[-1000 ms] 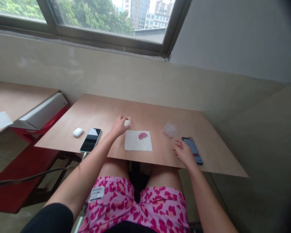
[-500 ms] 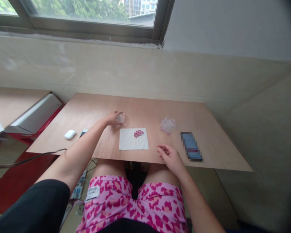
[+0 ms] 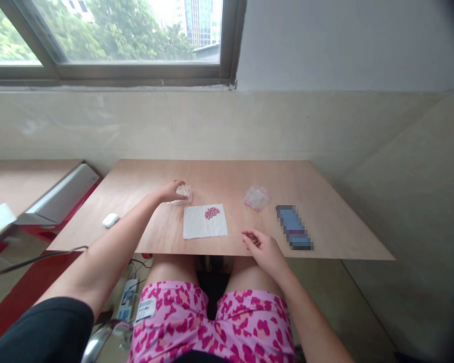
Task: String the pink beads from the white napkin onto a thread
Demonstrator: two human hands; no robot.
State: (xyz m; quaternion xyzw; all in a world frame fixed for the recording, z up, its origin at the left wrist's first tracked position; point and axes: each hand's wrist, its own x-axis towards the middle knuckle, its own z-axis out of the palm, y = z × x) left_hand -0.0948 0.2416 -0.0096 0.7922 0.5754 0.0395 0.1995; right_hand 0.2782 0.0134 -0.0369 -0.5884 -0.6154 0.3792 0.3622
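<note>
My left hand (image 3: 171, 191) is closed round a small clear plastic bag (image 3: 183, 192) on the wooden table (image 3: 144, 176), just left of a white paper napkin (image 3: 205, 222). A small heap of pink tablets (image 3: 212, 213) lies on the napkin. My right hand (image 3: 263, 248) rests at the table's near edge, fingers loosely curled with nothing in them. A second clear bag holding pink tablets (image 3: 256, 198) lies to the right of the napkin, beyond my right hand.
A phone (image 3: 294, 227) lies right of my right hand. A white earbud case (image 3: 110, 220) sits at the table's left. Another desk with a white box (image 3: 56, 194) stands to the left. A cable (image 3: 34, 257) hangs beside it. The wall and window are behind.
My right hand has drawn back from the phone to the table's near edge. My left hand stays on the small bag. The view has shifted, and my arm now hides the phone at left.
</note>
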